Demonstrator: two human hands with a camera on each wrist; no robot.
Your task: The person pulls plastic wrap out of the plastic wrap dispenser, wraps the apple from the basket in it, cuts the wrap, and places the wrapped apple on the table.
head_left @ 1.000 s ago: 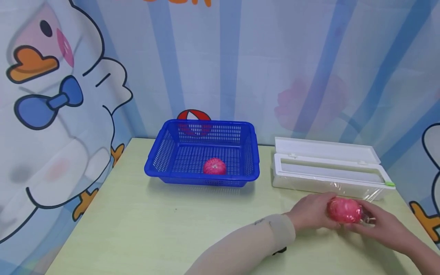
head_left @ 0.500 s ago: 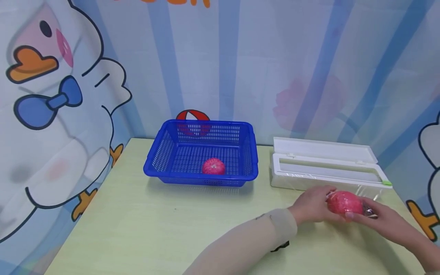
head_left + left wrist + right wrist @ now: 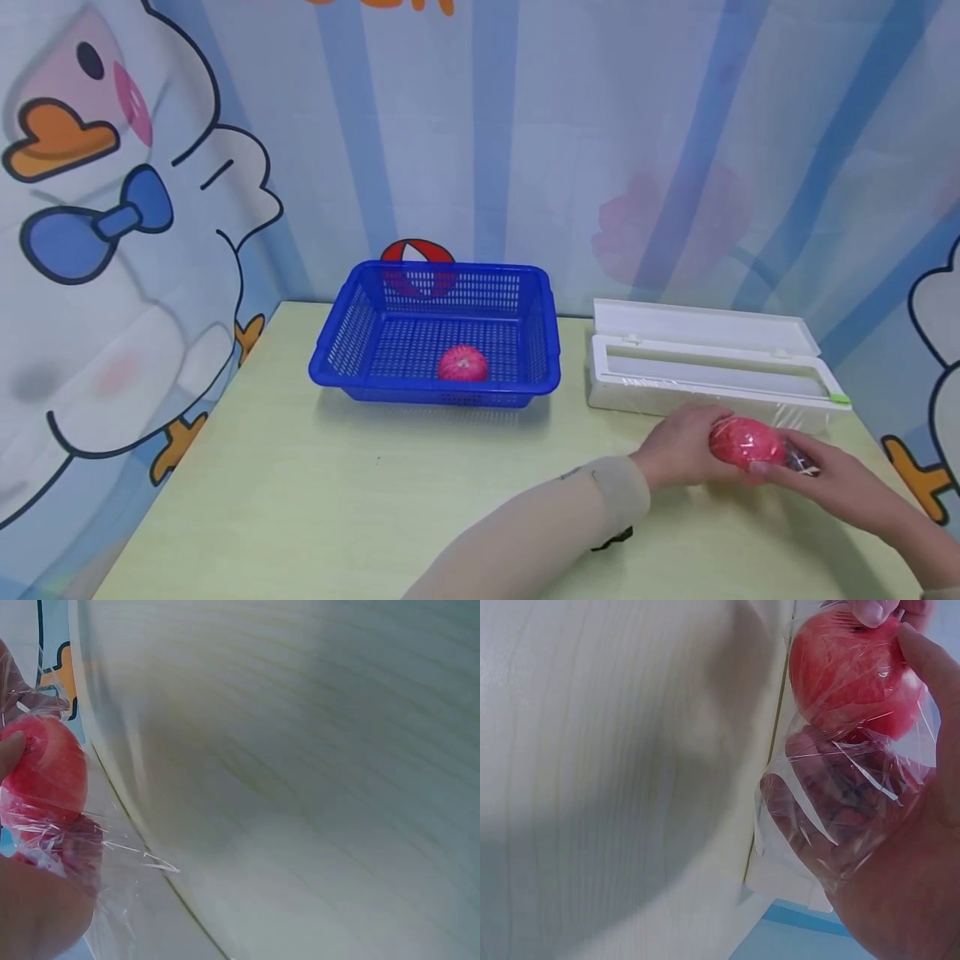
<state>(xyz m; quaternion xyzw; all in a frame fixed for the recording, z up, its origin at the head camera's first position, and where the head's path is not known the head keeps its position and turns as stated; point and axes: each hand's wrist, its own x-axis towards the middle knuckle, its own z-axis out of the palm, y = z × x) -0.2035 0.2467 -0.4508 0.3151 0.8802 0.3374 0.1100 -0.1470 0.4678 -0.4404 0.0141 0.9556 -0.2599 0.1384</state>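
Both hands hold a pinkish-red apple [image 3: 748,442] with clear cling film around it, at the right of the table. My left hand [image 3: 684,447] grips it from the left side. From the right, my right hand [image 3: 843,486] holds it, thumb along the near side. Loose film [image 3: 840,795] bunches and sticks out from the apple inside the right palm in the right wrist view. The left wrist view shows the wrapped apple [image 3: 52,769] at its left edge, with film trailing off it. Part of the apple is hidden behind the fingers.
A white cling film dispenser [image 3: 712,400], lid raised, stands just behind the hands with film over its front. Further left, a blue plastic basket [image 3: 360,385] holds another red apple [image 3: 463,364]. The pale table [image 3: 300,500] ends at a cartoon-printed curtain [image 3: 555,150].
The apple has turned a little between the hands, and the right thumb has moved onto its near side. Both hands keep their hold. The head view has shifted slightly.
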